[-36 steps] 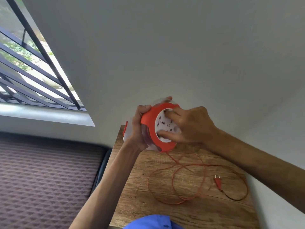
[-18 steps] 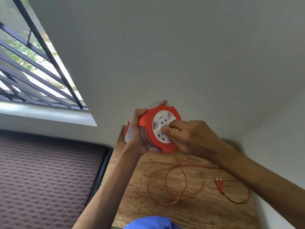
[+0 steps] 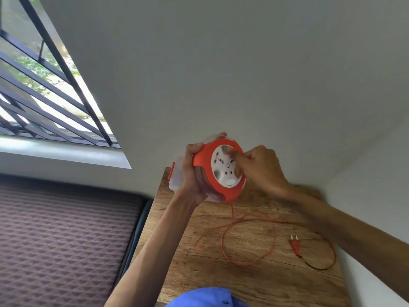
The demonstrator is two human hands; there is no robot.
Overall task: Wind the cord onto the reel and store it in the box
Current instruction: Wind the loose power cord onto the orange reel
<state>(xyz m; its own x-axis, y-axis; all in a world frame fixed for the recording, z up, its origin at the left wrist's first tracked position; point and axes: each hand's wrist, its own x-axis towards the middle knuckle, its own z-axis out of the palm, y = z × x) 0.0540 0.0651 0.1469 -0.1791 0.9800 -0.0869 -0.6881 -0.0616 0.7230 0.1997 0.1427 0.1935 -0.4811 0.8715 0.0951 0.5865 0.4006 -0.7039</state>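
Reel (image 3: 218,171) showing no legible text, left hand (image 3: 190,171) clenching its rim, right hand (image 3: 260,169) fingertips (image 3: 232,154) pressing white hub, cord (image 3: 247,242) trailing on table (image 3: 221,282).

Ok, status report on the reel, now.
Left hand grips reel. Right hand on its white face. Cord and plug loose on table. Nothing in the way.

Grey wall (image 3: 221,63), barred window (image 3: 44,85), wooden table (image 3: 199,273)

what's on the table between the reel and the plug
In the head view, only loose orange cord lies looped on the wooden table between the reel and the plug; the stretch is otherwise bare wood.
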